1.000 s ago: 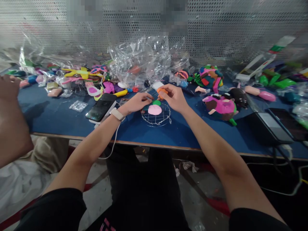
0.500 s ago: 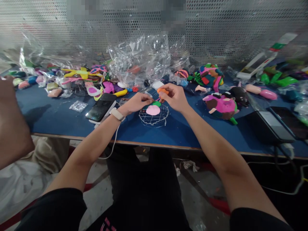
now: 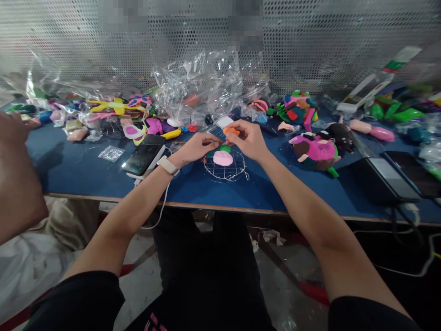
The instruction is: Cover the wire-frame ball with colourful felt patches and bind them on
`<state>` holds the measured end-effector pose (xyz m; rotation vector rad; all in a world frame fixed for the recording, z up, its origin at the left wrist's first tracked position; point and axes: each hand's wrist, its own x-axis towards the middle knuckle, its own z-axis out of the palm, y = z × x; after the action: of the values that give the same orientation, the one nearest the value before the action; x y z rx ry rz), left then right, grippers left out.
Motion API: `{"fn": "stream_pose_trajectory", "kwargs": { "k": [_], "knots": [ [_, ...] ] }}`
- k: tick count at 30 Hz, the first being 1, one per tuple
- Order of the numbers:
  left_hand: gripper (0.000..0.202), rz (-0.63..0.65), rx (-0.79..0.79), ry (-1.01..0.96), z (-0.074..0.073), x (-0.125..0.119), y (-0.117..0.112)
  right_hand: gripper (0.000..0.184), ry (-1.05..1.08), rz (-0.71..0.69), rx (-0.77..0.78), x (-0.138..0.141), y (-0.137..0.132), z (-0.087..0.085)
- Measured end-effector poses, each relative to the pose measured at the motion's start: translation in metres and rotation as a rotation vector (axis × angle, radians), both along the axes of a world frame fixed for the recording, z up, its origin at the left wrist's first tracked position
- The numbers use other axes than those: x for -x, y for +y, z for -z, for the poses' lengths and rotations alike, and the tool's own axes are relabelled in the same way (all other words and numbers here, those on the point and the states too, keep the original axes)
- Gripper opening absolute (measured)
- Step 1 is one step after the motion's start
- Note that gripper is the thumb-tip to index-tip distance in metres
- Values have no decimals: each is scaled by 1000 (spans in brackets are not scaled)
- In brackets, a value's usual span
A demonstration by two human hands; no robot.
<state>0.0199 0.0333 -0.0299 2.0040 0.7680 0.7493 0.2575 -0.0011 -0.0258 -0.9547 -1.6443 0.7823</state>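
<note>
A perforated metal panel stands far behind the round wire frame; the blue table lies under that frame and spreads out to both sides of it; a crumpled clear plastic bag sits behind the frame, and another person's arm is well to its left; a mottled pink figure lies to the frame's right, and a dark phone to its left; the right hand, above the frame's far right side, pinches an orange piece between thumb and fingers; the left hand, at the frame's far left edge, has its thumb and fingertips drawn close together, though I cannot tell what lies between them; a pink disc rests on the far half of the frame; a smaller green piece shows just behind the disc.
</note>
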Motion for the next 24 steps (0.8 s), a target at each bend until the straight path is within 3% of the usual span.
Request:
{"fn": "stream_pose_trajectory", "kwargs": {
  "k": [8, 24],
  "knots": [
    [28, -58, -12, 80, 1, 1, 1, 55, 56, -6, 88, -2, 4, 2],
    [40, -100, -72, 125, 1, 1, 2, 55, 0, -3, -7, -2, 3, 2]
  ]
}}
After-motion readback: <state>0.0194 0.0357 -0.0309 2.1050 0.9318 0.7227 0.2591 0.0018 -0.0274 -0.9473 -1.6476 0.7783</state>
